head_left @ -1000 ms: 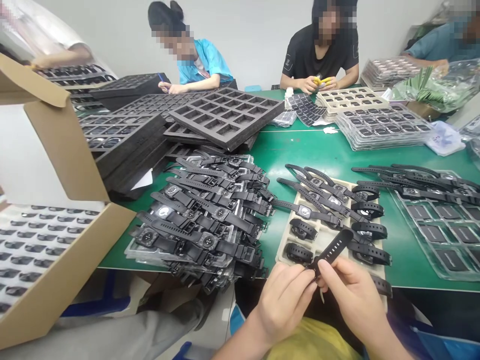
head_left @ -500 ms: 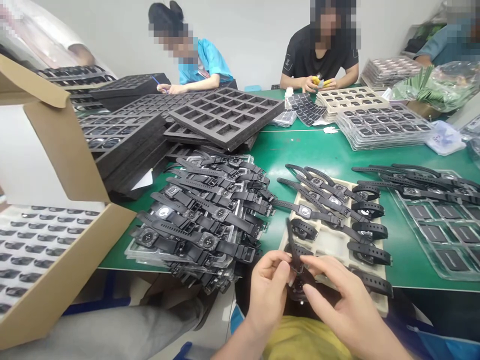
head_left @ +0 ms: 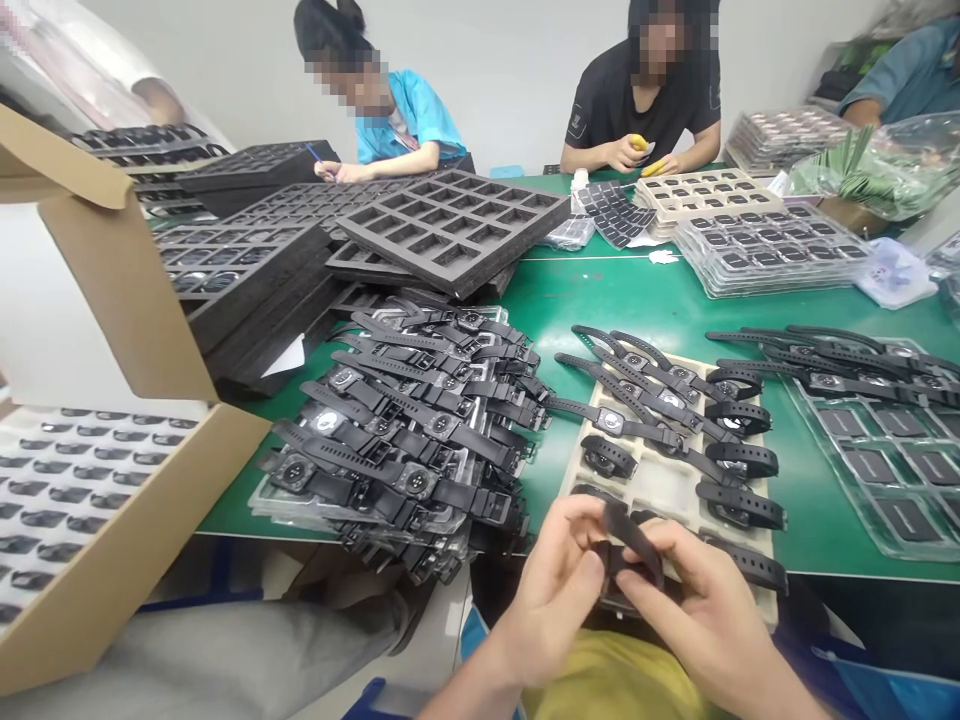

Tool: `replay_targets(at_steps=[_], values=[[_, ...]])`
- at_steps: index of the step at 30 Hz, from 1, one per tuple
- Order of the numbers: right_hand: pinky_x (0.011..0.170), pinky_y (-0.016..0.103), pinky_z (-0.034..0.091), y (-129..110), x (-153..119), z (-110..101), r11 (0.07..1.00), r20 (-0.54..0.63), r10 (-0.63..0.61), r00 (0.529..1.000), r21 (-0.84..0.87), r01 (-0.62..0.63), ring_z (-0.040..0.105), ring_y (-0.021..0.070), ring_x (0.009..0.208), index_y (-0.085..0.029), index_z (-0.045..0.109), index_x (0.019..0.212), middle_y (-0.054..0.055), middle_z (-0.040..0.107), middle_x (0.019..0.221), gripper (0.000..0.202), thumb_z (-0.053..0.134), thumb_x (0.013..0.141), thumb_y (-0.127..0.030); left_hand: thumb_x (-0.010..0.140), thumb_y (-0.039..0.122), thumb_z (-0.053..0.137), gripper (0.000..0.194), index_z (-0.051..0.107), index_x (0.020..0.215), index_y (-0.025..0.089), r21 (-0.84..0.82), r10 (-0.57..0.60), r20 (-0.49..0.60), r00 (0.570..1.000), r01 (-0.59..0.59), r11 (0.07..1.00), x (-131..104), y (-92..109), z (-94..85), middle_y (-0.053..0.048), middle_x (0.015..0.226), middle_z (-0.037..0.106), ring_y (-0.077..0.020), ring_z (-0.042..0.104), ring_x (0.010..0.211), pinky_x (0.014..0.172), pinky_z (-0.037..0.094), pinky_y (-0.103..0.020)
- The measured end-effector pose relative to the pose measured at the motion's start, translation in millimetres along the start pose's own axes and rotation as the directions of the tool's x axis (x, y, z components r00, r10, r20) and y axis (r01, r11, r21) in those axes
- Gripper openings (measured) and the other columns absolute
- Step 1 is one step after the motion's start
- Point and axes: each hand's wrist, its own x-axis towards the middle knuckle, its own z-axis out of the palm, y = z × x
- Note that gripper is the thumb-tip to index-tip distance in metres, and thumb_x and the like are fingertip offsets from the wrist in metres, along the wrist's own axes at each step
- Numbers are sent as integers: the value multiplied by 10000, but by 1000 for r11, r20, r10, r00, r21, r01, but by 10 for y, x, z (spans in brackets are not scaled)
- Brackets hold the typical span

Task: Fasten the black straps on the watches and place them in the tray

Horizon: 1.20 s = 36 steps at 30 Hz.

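Between my two hands, low in the head view, is a black smartwatch [head_left: 631,535] with its strap bent into a curve. My left hand [head_left: 559,575] pinches it from the left, the thumb against the strap. From the right my right hand [head_left: 694,590] grips the same strap, its thumb and fingers pressed on it. My fingers hide most of the watch body. Just beyond lies a beige tray [head_left: 664,485] holding watches with looped straps along its sides and several with straight straps across its far part. Left of it, a heap of black watches [head_left: 416,430] rests on clear plastic trays.
At the left stands an open cardboard box [head_left: 161,520] with watches in rows. Black foam trays [head_left: 457,225] are stacked behind the heap. To the right is a clear tray [head_left: 874,480] with watches on it. Two co-workers sit across the green table [head_left: 600,290]; another person's arm shows far right.
The strap, upright before, is now bent over toward my right hand. Both hands have closed in on the watch. The co-worker in black has moved their hands apart slightly.
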Motion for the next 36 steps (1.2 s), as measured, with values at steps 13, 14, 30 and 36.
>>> replay_targets(at_steps=[13, 14, 30, 36], values=[[785, 255, 582, 93, -95, 11, 977, -162, 103, 981, 204, -69, 655, 197, 885, -271, 697, 993, 25, 663, 975, 158, 760, 958, -411, 890, 319, 836, 229, 811, 1100, 230, 407, 183, 0, 983, -168, 898, 46, -27, -35, -74, 941, 793, -204, 691, 850, 795, 542, -309], [809, 258, 593, 106, -99, -7, 983, -175, 68, 982, 181, -36, 668, 196, 918, -301, 689, 1130, 33, 672, 1043, 177, 727, 985, -393, 884, 332, 837, 234, 816, 1087, 217, 402, 162, -12, 987, -144, 904, 42, -24, -32, -80, 931, 788, -209, 691, 842, 785, 543, -314], [550, 264, 548, 201, -86, -82, 948, -217, -303, 928, -171, 269, 612, 102, 576, -259, 688, 1131, 23, 553, 1015, 175, 525, 1075, -223, 875, 478, 828, 339, 836, 1030, 176, 363, 99, -56, 994, -72, 929, 7, -21, -54, -109, 895, 798, -214, 694, 811, 763, 552, -324], [556, 295, 527, 156, -90, -62, 975, -221, -216, 951, -102, 197, 598, 127, 592, -265, 669, 1063, 23, 523, 966, 208, 466, 1104, -279, 891, 475, 811, 331, 836, 1042, 182, 363, 109, -68, 992, -77, 929, 2, -39, -40, -116, 914, 804, -232, 711, 850, 795, 562, -341]])
